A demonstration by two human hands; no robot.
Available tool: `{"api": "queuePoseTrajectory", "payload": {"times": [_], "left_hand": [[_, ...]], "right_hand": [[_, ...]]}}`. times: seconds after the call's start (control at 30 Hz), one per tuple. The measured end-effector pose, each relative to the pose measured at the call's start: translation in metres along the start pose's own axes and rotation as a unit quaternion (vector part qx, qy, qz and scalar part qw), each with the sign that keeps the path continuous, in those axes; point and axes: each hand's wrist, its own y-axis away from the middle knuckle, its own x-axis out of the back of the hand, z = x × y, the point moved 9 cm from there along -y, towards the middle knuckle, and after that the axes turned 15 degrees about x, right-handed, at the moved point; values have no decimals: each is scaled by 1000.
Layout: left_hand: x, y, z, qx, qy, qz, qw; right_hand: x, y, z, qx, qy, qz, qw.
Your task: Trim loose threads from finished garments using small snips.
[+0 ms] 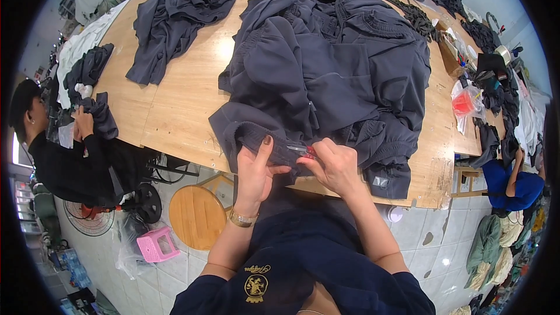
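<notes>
two hands (294,166) grip a dark garment (326,76) and red snips (304,150) at the wooden table (175,111).

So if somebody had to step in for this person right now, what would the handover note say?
Left hand: pinches the ribbed hem of the dark garment at the table's near edge.
Right hand: holds small red-handled snips, tip at the hem beside the left thumb.
Garment: bunched on the table, hem pulled toward the person.
Another dark garment lies farther back on the left.
Done: the hem is gripped and the snips are at it.
Left: any loose threads there cannot be seen, so check the hem closely; the rest of the garment looks unhandled.
</notes>
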Motion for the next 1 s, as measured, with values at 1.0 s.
{"api": "queuePoseTrajectory", "payload": {"times": [1.0], "left_hand": [[-5, 7, 5, -58, -42, 44, 996]], "right_hand": [[-2, 10, 15, -124, -126, 73, 981]]}}
